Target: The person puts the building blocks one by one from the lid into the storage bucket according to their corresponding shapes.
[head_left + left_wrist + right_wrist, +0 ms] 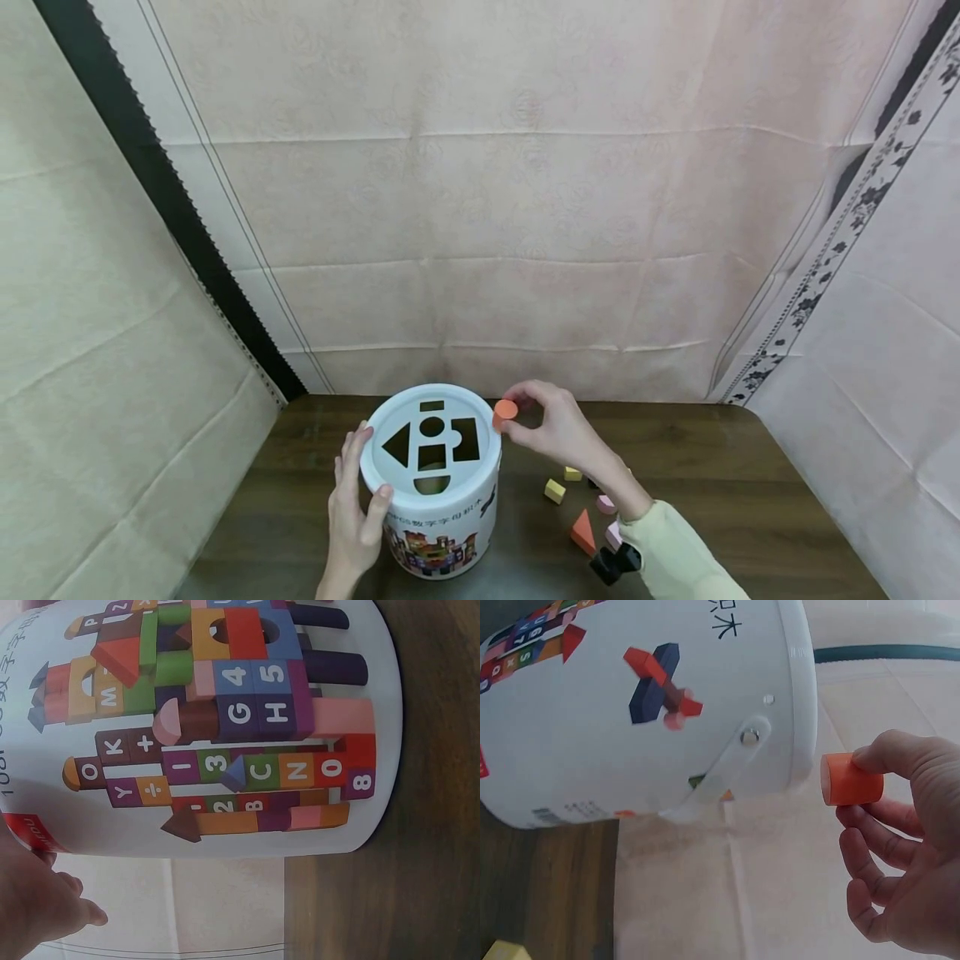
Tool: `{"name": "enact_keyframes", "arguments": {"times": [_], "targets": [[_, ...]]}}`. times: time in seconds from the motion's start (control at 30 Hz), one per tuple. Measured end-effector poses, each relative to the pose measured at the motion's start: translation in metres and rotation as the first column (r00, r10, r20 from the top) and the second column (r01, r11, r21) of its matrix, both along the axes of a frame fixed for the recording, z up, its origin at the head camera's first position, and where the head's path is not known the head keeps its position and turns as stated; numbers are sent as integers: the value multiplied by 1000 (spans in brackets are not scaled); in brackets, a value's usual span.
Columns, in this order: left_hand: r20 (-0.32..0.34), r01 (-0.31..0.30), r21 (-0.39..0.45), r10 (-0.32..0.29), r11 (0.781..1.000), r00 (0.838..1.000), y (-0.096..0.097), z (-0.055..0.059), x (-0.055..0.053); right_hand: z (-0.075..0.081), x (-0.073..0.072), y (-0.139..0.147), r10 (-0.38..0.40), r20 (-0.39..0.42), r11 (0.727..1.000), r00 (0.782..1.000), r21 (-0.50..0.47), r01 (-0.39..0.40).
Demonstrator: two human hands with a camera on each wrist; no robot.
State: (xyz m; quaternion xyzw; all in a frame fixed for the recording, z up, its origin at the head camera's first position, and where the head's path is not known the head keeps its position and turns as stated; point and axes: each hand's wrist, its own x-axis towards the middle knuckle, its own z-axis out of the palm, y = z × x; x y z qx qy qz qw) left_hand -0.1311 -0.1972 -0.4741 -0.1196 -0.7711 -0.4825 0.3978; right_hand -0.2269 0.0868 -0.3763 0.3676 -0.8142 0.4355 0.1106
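Observation:
A white bucket [442, 542] with a pale blue lid [378, 479] stands upright on the table; its lid has several shaped holes, including a triangle, a circle and a half-round. My left hand [354, 512] holds the bucket's left side, fingers and thumb curved along the lid's rim. Printed letter and number blocks fill the wall in the left wrist view. Between thumb and fingertips, my right hand [547, 421] pinches an orange cylinder block [853, 780] just beyond the lid's right edge. The right wrist view shows a gap between this block and the rim.
Loose blocks lie right of the bucket, under my right forearm: a yellow block [554, 492], another yellow block [573, 474], an orange triangular block [582, 533] and pink pieces [606, 504]. Pale cloth [525, 250] hangs behind the wooden table [697, 475]. A strap handle [720, 769] hangs at the bucket's side.

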Motion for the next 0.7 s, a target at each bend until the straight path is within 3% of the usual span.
{"name": "enact_keyframes", "arguments": {"times": [0.4, 0.7], "targets": [[2, 1, 4, -1, 1000, 1000, -1, -1, 1, 6, -6, -43, 67, 57, 997, 996, 40, -69], [18, 0, -5, 0, 1000, 1000, -1, 0, 1, 3, -10, -67, 77, 20, 994, 997, 82, -78]]}}
